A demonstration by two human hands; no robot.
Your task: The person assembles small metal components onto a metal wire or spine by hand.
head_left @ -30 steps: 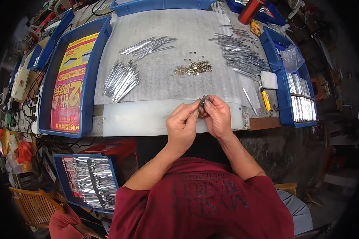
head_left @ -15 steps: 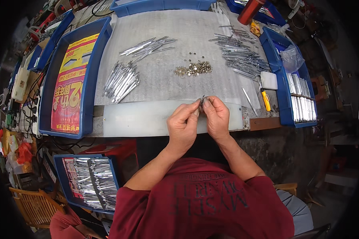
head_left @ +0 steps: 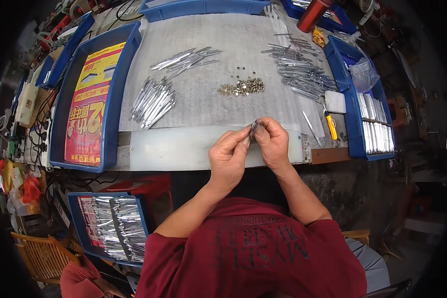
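Over the near edge of the table my two hands meet fingertip to fingertip. My left hand (head_left: 228,155) is closed in a pinch, and my right hand (head_left: 272,144) pinches from the other side. Between them shows the tip of a thin metal piece (head_left: 254,125); the fingers hide most of it. Ahead of the hands lies a heap of small round metal caps (head_left: 243,87). Slim silver metal strips lie in a near-left pile (head_left: 153,103), a far-left pile (head_left: 186,60) and a large right pile (head_left: 300,69).
A yellow-handled screwdriver (head_left: 331,127) and a single strip (head_left: 311,127) lie at the right. Blue trays flank the table: left (head_left: 109,104), right (head_left: 350,107), and one of strips (head_left: 143,218) lower left. A red cylinder (head_left: 313,16) stands far right. Another person's sleeve (head_left: 77,278) shows lower left.
My right hand has turned slightly and moved a little to the right and up, its fingers now covering more of the metal piece. My left hand stays nearly in place.
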